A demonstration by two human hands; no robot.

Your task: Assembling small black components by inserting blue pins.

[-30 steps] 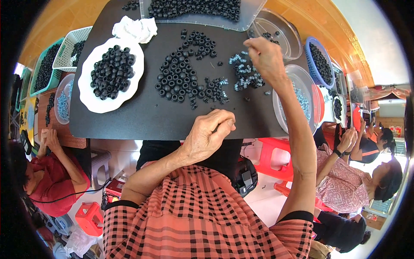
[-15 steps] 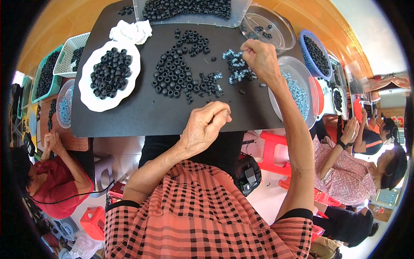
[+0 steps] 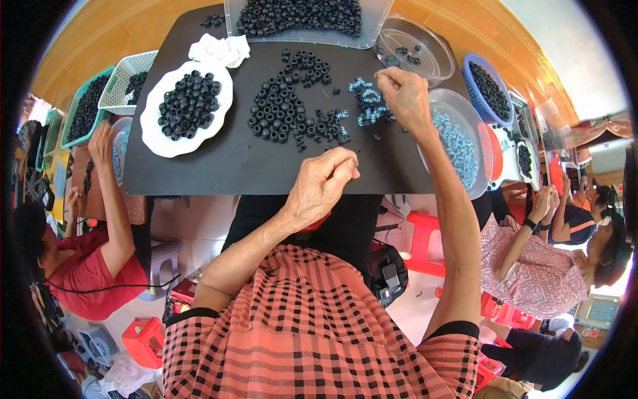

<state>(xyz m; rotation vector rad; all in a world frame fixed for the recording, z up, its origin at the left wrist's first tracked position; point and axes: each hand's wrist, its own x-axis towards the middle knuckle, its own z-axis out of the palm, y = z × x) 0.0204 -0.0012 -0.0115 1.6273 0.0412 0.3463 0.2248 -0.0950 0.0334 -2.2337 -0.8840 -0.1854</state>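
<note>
My left hand is closed in a pinch over the near edge of the dark table; what it grips, if anything, is hidden. Farther out, my right hand is also closed, thumb and fingertips pressed together, just right of a cluster of small blue-and-silver coils on black pieces. Anything between those fingertips is too small to make out. Between the hands lie a few more pieces with coils. A loose heap of hollow black plastic parts spreads to their left.
At left, a scalloped white plate holds black parts, with crumpled white cloth behind. A clear bin of black parts stands at the back. Right are a shallow clear container and a tub of blue coils. People sit on both sides.
The view has shifted slightly, so the table sits farther right. My hands stay closed in much the same poses. The person at left has raised an arm toward the baskets.
</note>
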